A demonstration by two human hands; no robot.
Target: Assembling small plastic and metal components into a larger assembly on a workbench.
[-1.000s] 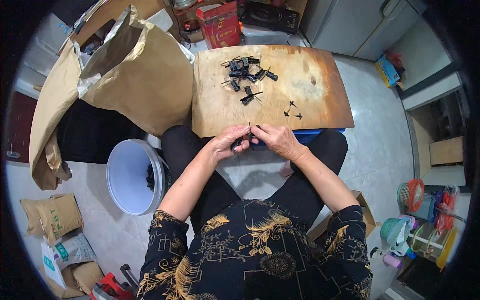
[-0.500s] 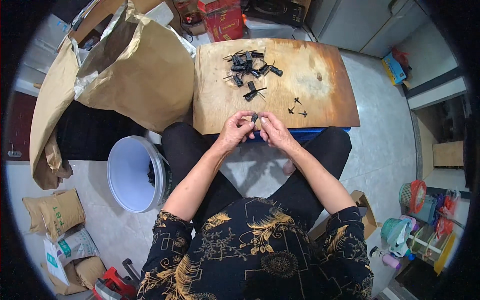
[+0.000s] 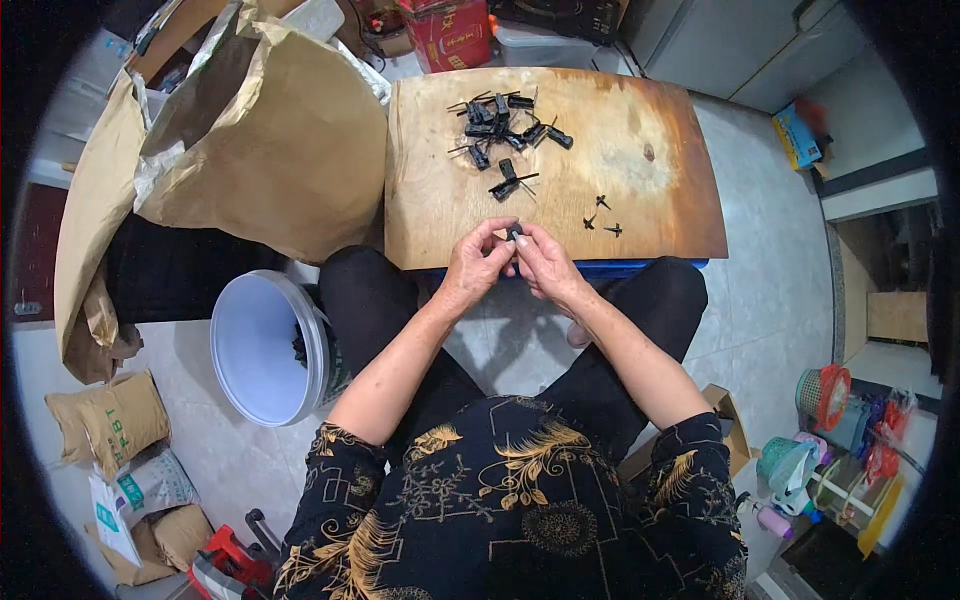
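Note:
A small black plastic part [image 3: 515, 231] is pinched at the near edge of the wooden board [image 3: 430, 225]. My left hand [image 3: 476, 262] grips it from the left between thumb and fingertips. From the other side my right hand [image 3: 546, 262] closes on it too, and the fingers hide most of its shape. Beyond my hands lies a loose pile of black plastic pieces with thin sprue-like arms [image 3: 492, 120]. One such piece [image 3: 510, 182] sits apart, nearer to me. Three little black cross-shaped bits [image 3: 603, 202] lie on the board to the right of my hands.
A white bucket [image 3: 262, 350] with black pieces inside stands beside my left knee. Behind it rises a large open brown paper sack [image 3: 270, 150]. Packed bags [image 3: 120, 425] lie at the lower left. A red box [image 3: 447, 38] stands past the board, and baskets [image 3: 825, 395] are at the right.
My right fingers have come in against the black part, so both hands now meet on it. The view has shifted slightly; the pieces on the board look unmoved.

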